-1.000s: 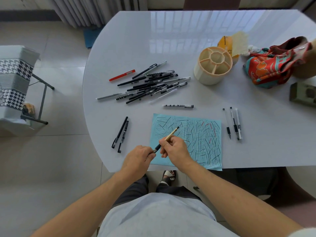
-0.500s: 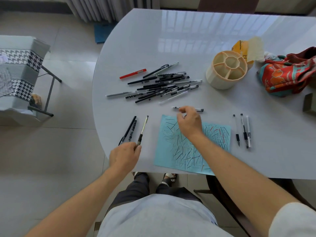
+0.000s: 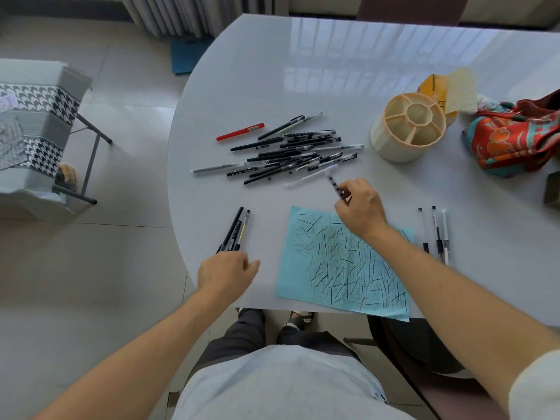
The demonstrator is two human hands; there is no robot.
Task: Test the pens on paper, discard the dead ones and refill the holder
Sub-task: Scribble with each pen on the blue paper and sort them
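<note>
Right hand pinches a spotted pen, barrel sticking up-left out of the grip, above the blue paper's far edge. Left hand loose, holding nothing, at the table's near-left edge, just below three pens.

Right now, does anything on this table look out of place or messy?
Mostly it looks like sorting in progress. The blue paper lies askew, its near edge hanging past the table rim. The pen holder is empty while the pens lie in a loose, crisscrossed heap. Nothing looks spilled or broken.
</note>
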